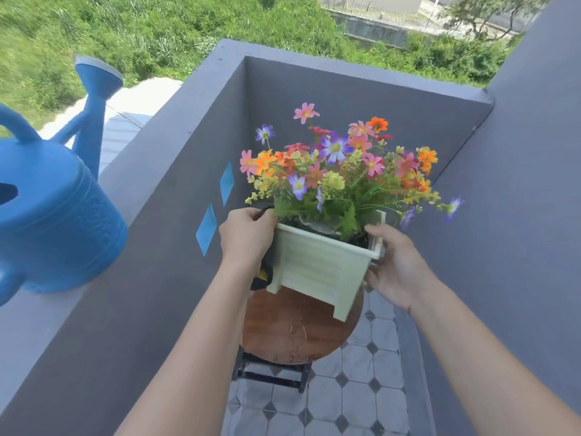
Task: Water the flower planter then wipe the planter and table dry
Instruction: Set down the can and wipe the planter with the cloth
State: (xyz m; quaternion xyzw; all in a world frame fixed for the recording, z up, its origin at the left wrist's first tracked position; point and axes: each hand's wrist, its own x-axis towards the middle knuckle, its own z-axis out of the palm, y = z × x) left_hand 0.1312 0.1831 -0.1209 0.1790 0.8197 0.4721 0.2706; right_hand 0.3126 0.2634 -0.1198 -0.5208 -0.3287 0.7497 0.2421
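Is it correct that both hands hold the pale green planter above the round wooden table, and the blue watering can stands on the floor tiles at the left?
Not quite. In the head view the blue watering can stands on top of the grey wall ledge at the left, not on the floor tiles. The rest holds: the left hand and right hand hold the pale green planter above the round wooden table.

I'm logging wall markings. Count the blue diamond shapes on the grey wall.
2. The upper blue diamond is on the left wall, level with the flowers; the lower blue diamond sits below-left of it, beside the left hand. Hands or planter could hide more.
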